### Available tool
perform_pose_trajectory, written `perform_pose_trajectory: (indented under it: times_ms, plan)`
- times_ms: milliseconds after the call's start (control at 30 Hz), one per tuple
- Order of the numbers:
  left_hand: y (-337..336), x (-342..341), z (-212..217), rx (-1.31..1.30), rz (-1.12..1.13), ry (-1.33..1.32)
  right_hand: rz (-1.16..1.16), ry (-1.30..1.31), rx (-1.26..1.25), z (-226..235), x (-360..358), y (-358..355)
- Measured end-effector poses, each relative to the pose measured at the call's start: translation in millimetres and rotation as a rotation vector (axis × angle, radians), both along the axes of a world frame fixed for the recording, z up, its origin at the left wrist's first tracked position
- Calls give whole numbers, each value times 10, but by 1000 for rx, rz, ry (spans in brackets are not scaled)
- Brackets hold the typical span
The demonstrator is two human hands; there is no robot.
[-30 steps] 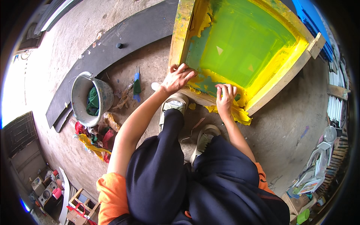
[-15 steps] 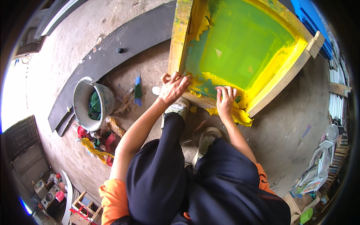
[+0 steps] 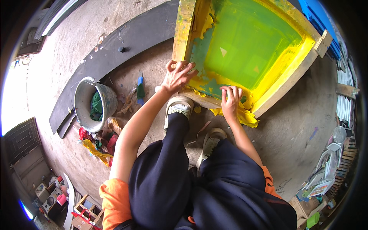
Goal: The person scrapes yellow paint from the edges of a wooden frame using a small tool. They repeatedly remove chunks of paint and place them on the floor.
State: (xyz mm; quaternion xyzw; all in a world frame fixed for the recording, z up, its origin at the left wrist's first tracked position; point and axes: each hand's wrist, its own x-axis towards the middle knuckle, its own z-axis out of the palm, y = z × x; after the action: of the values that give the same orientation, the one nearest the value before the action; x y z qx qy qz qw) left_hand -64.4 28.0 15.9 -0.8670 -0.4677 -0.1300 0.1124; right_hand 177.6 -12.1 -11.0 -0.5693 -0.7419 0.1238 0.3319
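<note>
A wood-framed printing screen (image 3: 249, 42) with green mesh leans up in front of me, thickly smeared with yellow along its inner edges. My left hand (image 3: 178, 76) is at its near left corner, fingers bent and spread over the wood, with nothing visible in them. Over the near bar, my right hand (image 3: 230, 100) has its fingers curled together; whatever they grip at the tips is hidden. Beneath that hand, a crumpled yellow strip (image 3: 247, 117) hangs from the frame's near edge. Patches of bare teal show between the hands.
Left of my feet stands a grey bucket (image 3: 109, 101) with green cloth inside. Coloured scraps (image 3: 97, 149) lie beside it. A long curved black board (image 3: 130, 32) stretches across the floor. Blue sheets (image 3: 320, 23) lean beyond the frame; white panels (image 3: 344, 107) stand at right.
My left hand has shifted slightly up and away along the frame's left corner, its fingers spreading more. My right hand stays nearly in place.
</note>
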Motion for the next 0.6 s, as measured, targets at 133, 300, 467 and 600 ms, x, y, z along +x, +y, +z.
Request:
perform_pose_trajectory:
  times_ms: [133,300,467,600]
  plan:
    - [25,-45,-13,3,-75,66,3,0,2,2,5,2]
    - [-257,-295,-109,14,-161,77,35,17,-15,-12,23,4]
    - [-435,-366,-108,-40,-66,42,-14,7,17,-58,11,9]
    - [-263,-163,-59,-18,-3,15,-20,3,12,-55,-5,8]
